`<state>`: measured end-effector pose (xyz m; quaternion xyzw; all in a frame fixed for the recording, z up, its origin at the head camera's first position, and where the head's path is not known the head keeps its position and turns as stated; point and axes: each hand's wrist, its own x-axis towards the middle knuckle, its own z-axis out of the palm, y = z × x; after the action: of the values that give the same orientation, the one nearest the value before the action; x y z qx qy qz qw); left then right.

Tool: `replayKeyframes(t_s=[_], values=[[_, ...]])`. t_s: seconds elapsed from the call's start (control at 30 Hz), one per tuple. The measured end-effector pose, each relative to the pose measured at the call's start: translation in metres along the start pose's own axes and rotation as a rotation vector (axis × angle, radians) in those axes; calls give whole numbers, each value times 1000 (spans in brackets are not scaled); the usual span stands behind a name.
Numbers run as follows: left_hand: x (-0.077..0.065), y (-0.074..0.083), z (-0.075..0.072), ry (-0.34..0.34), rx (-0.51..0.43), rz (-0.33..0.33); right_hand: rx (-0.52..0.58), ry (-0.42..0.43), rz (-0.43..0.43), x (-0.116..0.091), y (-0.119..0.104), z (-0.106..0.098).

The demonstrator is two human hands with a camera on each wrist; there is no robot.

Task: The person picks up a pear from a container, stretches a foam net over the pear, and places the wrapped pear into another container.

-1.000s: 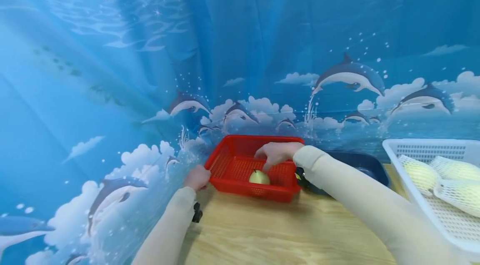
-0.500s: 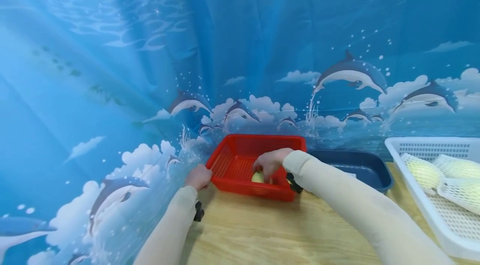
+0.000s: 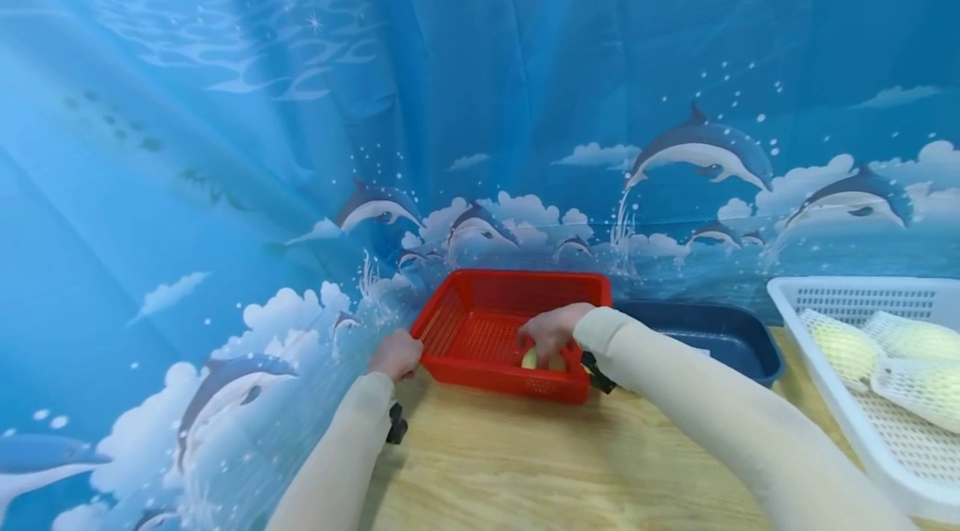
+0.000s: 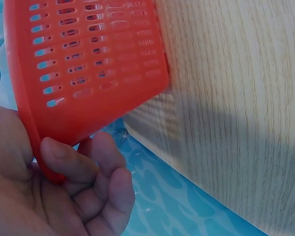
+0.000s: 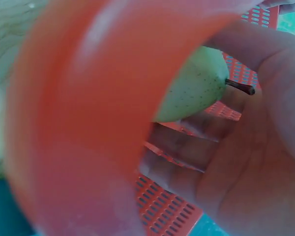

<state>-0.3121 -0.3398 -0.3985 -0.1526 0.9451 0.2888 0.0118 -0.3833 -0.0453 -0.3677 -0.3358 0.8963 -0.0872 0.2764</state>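
A red plastic basket (image 3: 480, 377) with slotted walls stands on the wooden table. My left hand (image 3: 395, 353) grips its left front corner; in the left wrist view, thumb and curled fingers are round the rim of the basket (image 4: 88, 118). Inside, near the right front, is a yellow-green pear (image 3: 529, 358), mostly covered by my right hand (image 3: 551, 327). The right wrist view shows the pear (image 5: 199, 88) with its dark stem between my thumb and fingers. A blurred stretch of red rim hides the pear's far part and some fingertips there.
A dark blue tray (image 3: 738, 339) sits right of the red basket, partly behind my right sleeve. Farther right, a white basket (image 3: 832, 431) holds several fruits in foam nets (image 3: 843, 352). A blue dolphin-print curtain (image 3: 480, 97) hangs behind the wooden table (image 3: 510, 464).
My right hand has come down onto the pear and closed round it. Pear and hand have shifted slightly to the right within the basket. My left hand stays at the rim.
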Motion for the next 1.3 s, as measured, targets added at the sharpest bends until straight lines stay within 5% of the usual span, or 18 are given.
replayKeyframes(t_s=[0.3, 0.5, 0.73, 1.3], values=[[-3, 3, 2, -16, -8, 14, 2, -28, -7, -5, 10, 6], [-4, 7, 2, -19, 9, -17, -63, 12, -25, -7, 14, 9], [-3, 9, 2, -31, 16, -23, 4, 72, -27, -17, 19, 4], [-3, 3, -4, -15, -29, 9, 50, 252, -212, -89, 24, -34]])
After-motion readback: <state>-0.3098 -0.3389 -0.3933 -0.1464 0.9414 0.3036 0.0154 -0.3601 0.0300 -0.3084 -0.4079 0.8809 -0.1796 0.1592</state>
